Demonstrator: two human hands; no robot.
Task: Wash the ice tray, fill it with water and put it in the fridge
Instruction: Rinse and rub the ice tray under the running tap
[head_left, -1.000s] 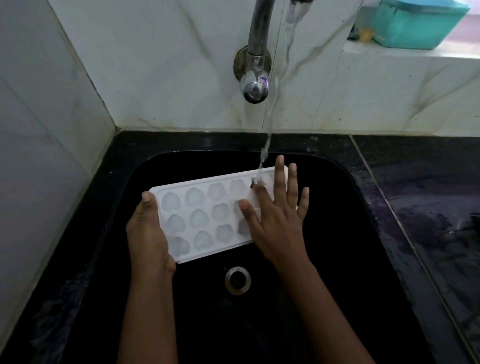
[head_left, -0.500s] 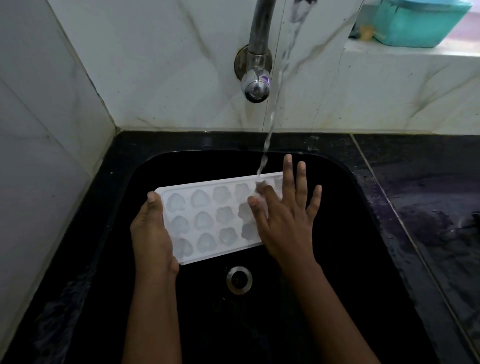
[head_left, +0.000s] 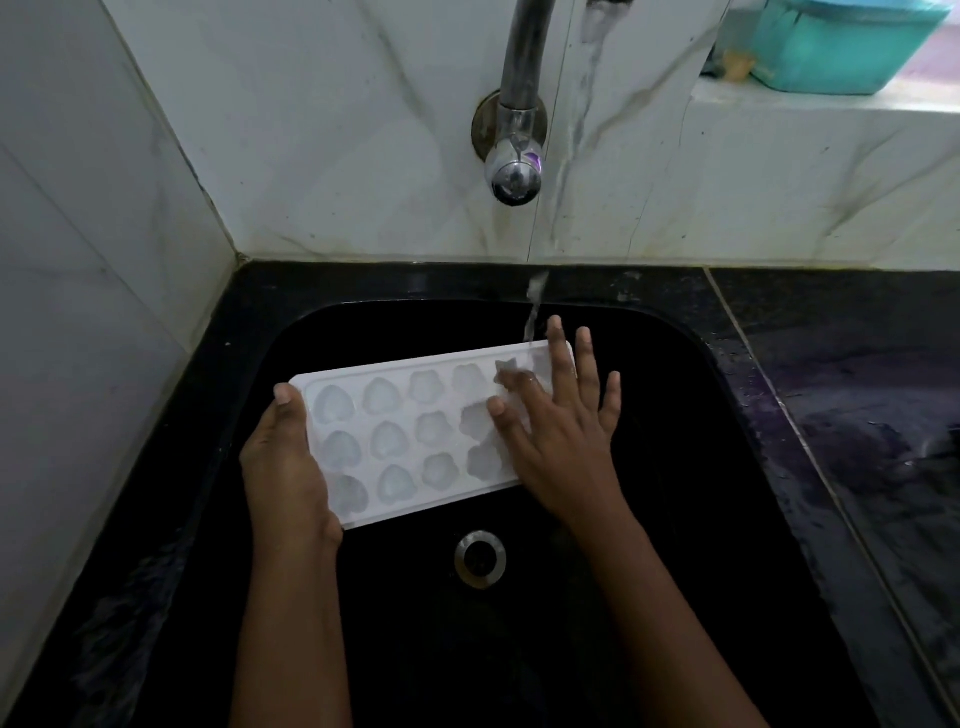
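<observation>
A white ice tray (head_left: 410, 431) with heart- and flower-shaped cups is held over the black sink (head_left: 717, 467), its right end raised a little. My left hand (head_left: 285, 467) grips the tray's left end, thumb along the top edge. Flat on the tray's right end lies my right hand (head_left: 561, 431), fingers straight and spread. A thin stream of water (head_left: 532, 312) falls from the steel tap (head_left: 514, 150) onto the tray's far right corner, just by my right fingertips.
The steel drain (head_left: 480, 558) sits below the tray in the sink floor. Wet black countertop (head_left: 857, 415) runs along the right. White marble walls close the back and left. A teal plastic container (head_left: 841, 47) stands on the ledge at top right.
My right hand slid right along the tray to its end. The tray shifted slightly right under the stream. My left hand keeps its hold.
</observation>
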